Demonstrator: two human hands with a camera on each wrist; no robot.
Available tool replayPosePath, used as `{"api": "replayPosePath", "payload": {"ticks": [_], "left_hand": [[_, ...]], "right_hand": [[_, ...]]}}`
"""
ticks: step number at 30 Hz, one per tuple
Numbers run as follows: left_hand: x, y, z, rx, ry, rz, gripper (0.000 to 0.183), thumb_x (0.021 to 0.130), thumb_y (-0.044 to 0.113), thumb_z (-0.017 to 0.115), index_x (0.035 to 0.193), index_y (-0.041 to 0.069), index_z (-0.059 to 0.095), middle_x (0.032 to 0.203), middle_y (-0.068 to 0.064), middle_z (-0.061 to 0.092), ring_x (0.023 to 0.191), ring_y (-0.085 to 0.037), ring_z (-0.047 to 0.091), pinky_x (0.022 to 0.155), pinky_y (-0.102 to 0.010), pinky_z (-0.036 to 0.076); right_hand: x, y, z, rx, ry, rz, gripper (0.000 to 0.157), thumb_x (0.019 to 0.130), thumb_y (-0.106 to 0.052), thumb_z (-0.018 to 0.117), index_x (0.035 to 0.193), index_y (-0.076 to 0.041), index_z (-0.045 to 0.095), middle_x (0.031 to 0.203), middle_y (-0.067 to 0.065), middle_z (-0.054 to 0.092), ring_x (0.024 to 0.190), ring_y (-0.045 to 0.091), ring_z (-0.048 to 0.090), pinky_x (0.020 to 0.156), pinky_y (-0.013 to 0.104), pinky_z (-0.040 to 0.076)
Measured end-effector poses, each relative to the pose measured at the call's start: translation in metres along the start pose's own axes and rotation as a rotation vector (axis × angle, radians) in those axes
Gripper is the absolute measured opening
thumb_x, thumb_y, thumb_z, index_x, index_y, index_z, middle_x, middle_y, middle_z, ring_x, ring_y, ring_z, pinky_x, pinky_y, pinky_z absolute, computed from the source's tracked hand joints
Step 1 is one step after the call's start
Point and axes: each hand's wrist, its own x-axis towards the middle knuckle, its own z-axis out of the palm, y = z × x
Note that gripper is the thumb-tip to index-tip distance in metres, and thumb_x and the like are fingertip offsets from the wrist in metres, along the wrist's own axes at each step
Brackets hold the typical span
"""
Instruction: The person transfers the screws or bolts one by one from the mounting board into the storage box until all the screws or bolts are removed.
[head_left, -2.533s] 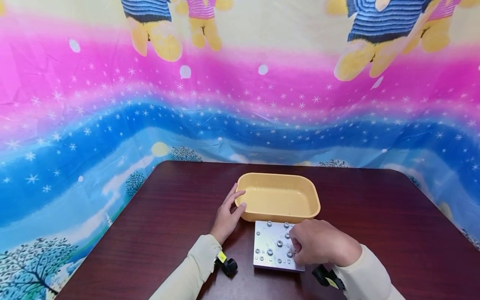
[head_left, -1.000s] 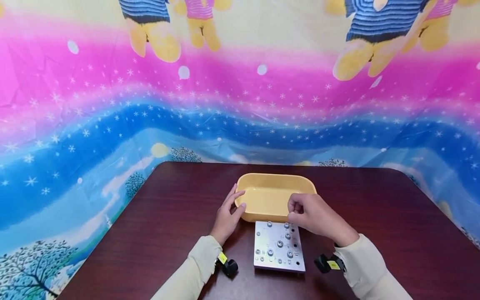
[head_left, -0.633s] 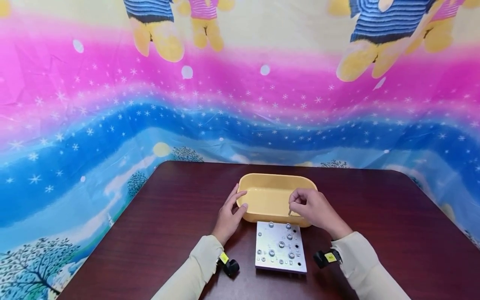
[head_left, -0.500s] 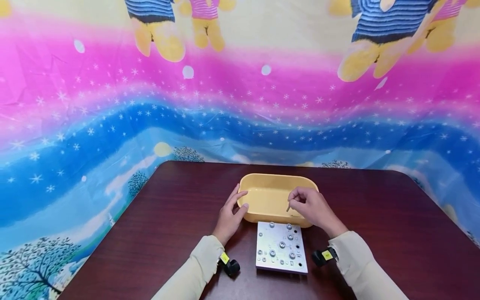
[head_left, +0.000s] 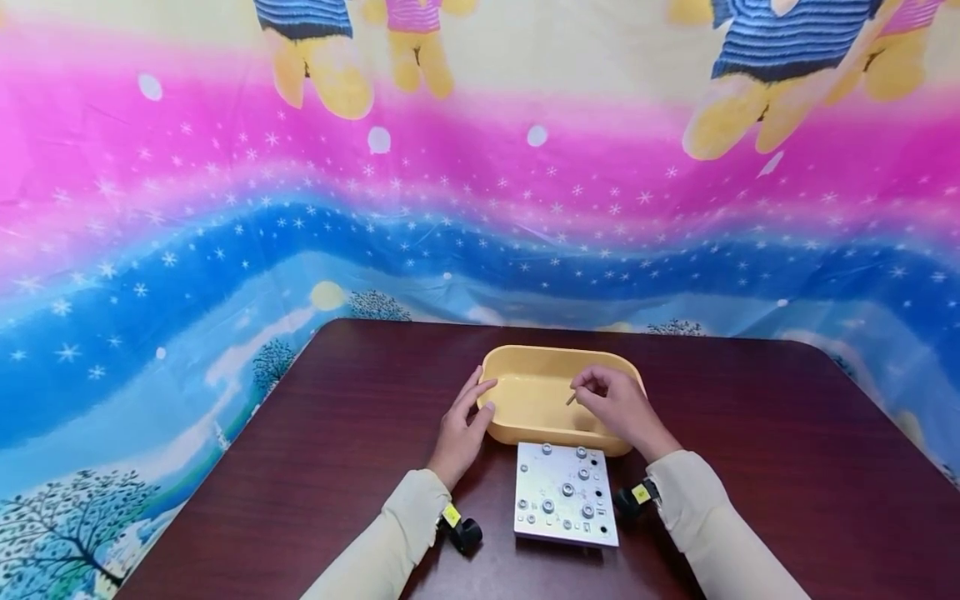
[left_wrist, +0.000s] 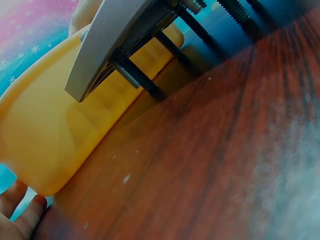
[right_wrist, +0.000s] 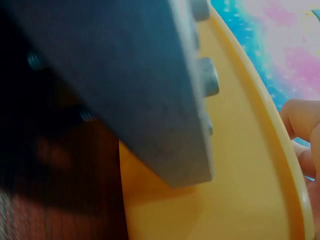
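Over the inside of the yellow plastic basin, my right hand pinches a small screw between thumb and fingertips, its shank slanting down to the left. Its head is hidden by the fingers. My left hand rests at the basin's left end, index finger and thumb reaching over the rim. In front of the basin stands a square metal plate with several socket-head screws and a few bare dark holes along its right side. Threaded shanks stick out beneath it in the left wrist view.
The dark reddish-brown wooden table has rounded far corners. A printed cloth backdrop hangs behind it. Each wrist wears a black camera; the left wrist camera and right wrist camera sit either side of the plate.
My right hand has lifted from the plate's right side, pinching a screw, and moved away from me and leftward over the basin. Bare holes now show there. My left hand has stayed on the basin.
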Motion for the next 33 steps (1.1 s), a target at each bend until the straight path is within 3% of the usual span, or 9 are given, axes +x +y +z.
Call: {"api": "replayPosePath", "payload": {"ticks": [6,13,20,27,33], "left_hand": [[0.0,-0.001,0.0,0.01,0.008,0.031,0.036,0.099,0.008,0.052,0.134,0.005,0.055,0.155,-0.007,0.033,0.143,-0.024,0.026,0.109,-0.048,0.03],[0.001,-0.002,-0.001,-0.001,0.003,0.047,0.034,0.099,0.007,0.051,0.133,0.006,0.056,0.155,-0.011,0.032,0.143,-0.026,0.026,0.108,-0.051,0.031],[0.002,0.002,-0.001,0.052,-0.005,0.06,0.035,0.099,0.003,0.046,0.133,0.004,0.055,0.156,-0.002,0.027,0.144,-0.025,0.024,0.109,-0.049,0.03],[0.017,-0.036,0.008,0.092,0.002,0.073,0.039,0.096,-0.004,0.044,0.134,0.002,0.054,0.158,0.001,0.023,0.144,-0.023,0.022,0.108,-0.052,0.028],[0.019,-0.041,0.008,0.097,-0.001,0.113,0.04,0.096,-0.002,0.046,0.133,0.009,0.056,0.157,0.002,0.026,0.143,-0.019,0.025,0.107,-0.051,0.03]], "right_hand": [[0.001,0.003,0.002,-0.006,-0.005,-0.044,0.007,0.086,-0.001,0.065,0.093,-0.001,0.068,0.08,0.002,0.066,0.071,0.015,0.059,0.062,0.025,0.048],[0.001,0.001,0.004,-0.046,-0.03,-0.025,0.008,0.088,-0.005,0.066,0.095,-0.005,0.07,0.083,0.0,0.068,0.075,0.015,0.06,0.065,0.027,0.049],[0.003,-0.001,0.003,-0.071,-0.056,-0.023,0.009,0.089,-0.007,0.065,0.096,-0.006,0.071,0.082,0.001,0.068,0.074,0.015,0.058,0.067,0.03,0.049],[0.004,0.001,0.002,-0.091,-0.072,-0.01,0.009,0.09,-0.009,0.065,0.097,-0.007,0.071,0.082,-0.001,0.067,0.072,0.015,0.057,0.067,0.03,0.048],[0.004,0.001,0.001,-0.099,-0.086,0.008,0.01,0.091,-0.012,0.065,0.098,-0.009,0.071,0.084,0.001,0.068,0.073,0.016,0.058,0.068,0.033,0.049]]}}
